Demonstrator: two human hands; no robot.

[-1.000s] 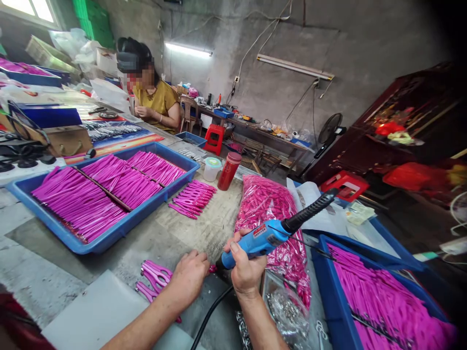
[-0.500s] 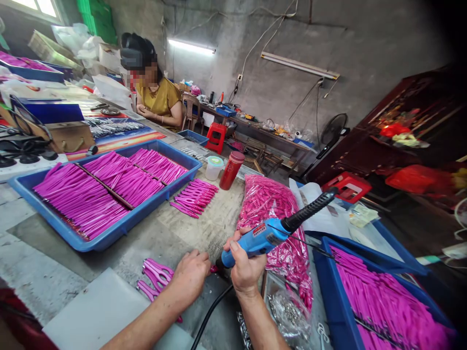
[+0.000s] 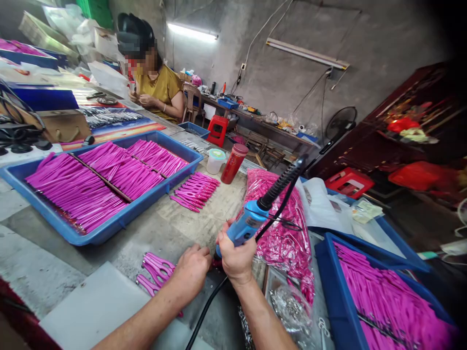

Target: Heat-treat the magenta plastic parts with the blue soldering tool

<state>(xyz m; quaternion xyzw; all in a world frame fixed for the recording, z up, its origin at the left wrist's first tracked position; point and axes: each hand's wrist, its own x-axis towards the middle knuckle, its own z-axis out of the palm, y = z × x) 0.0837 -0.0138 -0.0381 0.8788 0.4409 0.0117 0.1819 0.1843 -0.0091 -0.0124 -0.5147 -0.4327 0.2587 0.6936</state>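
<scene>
My right hand (image 3: pixel 238 255) is closed round a blue electric screwdriver (image 3: pixel 247 222), which leans with its tip down at the bench and its corded end up. My left hand (image 3: pixel 193 266) rests on the bench beside the tip, its fingers closed on a small pink piece (image 3: pixel 216 263). My fingers and the driver hide most of that piece. By my left wrist lie several pink looped pieces (image 3: pixel 157 272), partly under my forearm. Farther off, a row of pink pieces (image 3: pixel 195 191) lies side by side.
A blue tray (image 3: pixel 105 236) of long pink pieces stands left, another blue tray (image 3: pixel 330 291) right. Beyond my right hand sits a clear bag of pink parts (image 3: pixel 284 238), near a bag of small metal parts (image 3: pixel 290 306). A red bottle (image 3: pixel 233 164) and lidded cup (image 3: pixel 215 163) stand behind. A co-worker (image 3: pixel 156 92) sits across.
My right hand has tipped the electric screwdriver more upright, its corded end swinging left. My left hand has stayed nearly in place. The co-worker's hands have come up slightly.
</scene>
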